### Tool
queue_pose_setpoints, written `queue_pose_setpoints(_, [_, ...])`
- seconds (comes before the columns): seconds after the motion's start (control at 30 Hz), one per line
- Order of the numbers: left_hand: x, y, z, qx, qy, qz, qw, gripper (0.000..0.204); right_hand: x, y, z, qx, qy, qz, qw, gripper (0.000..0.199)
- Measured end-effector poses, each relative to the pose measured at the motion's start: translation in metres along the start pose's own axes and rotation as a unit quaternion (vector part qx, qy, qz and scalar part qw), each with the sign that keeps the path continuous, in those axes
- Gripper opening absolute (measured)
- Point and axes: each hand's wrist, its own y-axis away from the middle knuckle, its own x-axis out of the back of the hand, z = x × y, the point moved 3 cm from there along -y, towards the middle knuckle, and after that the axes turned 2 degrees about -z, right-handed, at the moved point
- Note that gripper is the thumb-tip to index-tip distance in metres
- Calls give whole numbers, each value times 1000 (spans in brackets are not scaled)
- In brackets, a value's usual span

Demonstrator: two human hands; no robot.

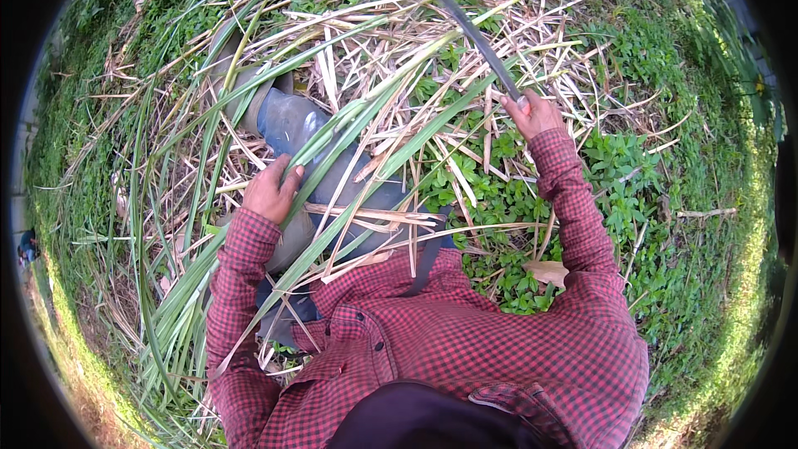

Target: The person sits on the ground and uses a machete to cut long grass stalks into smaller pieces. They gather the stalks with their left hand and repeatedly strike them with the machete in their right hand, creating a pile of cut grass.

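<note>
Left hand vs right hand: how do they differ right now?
The left hand grips a bundle of long green leaves near the knee; the right hand holds a long dark blade. The left sits low and close to the body, the right reaches farther out. Both wear red checked sleeves.

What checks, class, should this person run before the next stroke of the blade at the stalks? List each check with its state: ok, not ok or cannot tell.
1. Right hand shut on the blade's handle: ok.
2. Left hand gripping the green stalks: ok.
3. Left hand apart from the blade: ok, the two are well separated.
4. Leg out of the blade's path: not ok, it lies under the stalks, between the hands.
5. Blade edge sharp and sound: cannot tell.
6. Footing firm: cannot tell, dry litter hides the ground.
</note>
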Motion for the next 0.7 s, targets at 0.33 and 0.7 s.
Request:
queue_pose_setpoints(0.33, [26, 4, 33, -56, -185, 141, 971, 18, -25, -6, -8, -34, 42, -29, 998, 59])
queue_pose_setpoints(0.7, [21, -8, 14, -12, -139, 176, 974, 25, -29, 50, -46, 137, -65, -19, 988, 54])
